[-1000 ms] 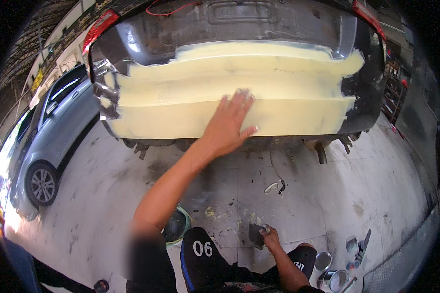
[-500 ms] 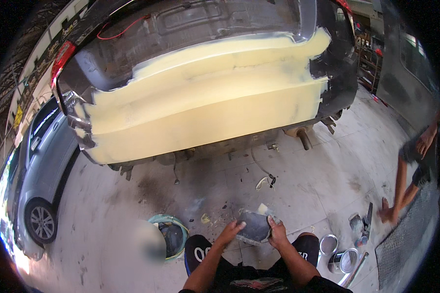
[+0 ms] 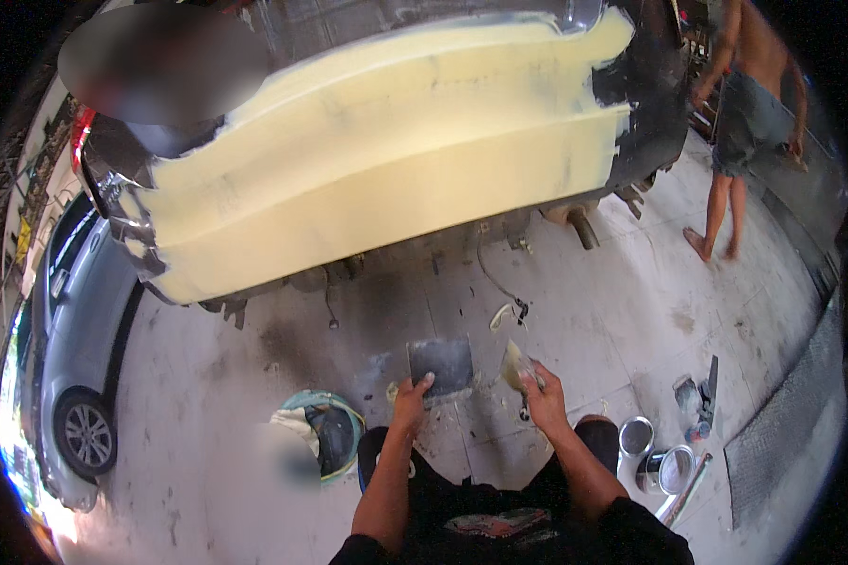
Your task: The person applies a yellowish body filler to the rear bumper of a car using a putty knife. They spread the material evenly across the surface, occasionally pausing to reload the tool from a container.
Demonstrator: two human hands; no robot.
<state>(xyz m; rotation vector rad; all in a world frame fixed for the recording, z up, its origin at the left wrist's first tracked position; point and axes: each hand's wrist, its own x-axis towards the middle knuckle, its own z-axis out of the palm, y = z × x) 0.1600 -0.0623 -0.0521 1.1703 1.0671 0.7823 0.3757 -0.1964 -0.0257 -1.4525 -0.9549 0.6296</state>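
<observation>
My left hand [image 3: 411, 405] grips the near left edge of a dark flat mixing board [image 3: 443, 365], its thumb on top. A little to the right, my right hand [image 3: 544, 394] is closed on a putty knife [image 3: 513, 363]. Its pale blade points up and away, smeared with something yellowish. Board and knife are apart, both held above the floor in front of my knees. Beyond them stands the rear of a dark car, broadly coated with pale yellow body filler [image 3: 396, 179].
By my left knee stands a round tub [image 3: 359, 435] with a cloth over its rim. Two metal cans [image 3: 637, 436] and a dark tool [image 3: 711, 388] sit at the right. Another person [image 3: 749, 122] stands far right. A silver car [image 3: 94, 330] is at the left. A cable [image 3: 485, 264] hangs below the bumper.
My hands have parted: the board, formerly in both hands, is now in the left only, and the right holds the putty knife. The other person has moved farther away. My view has shifted.
</observation>
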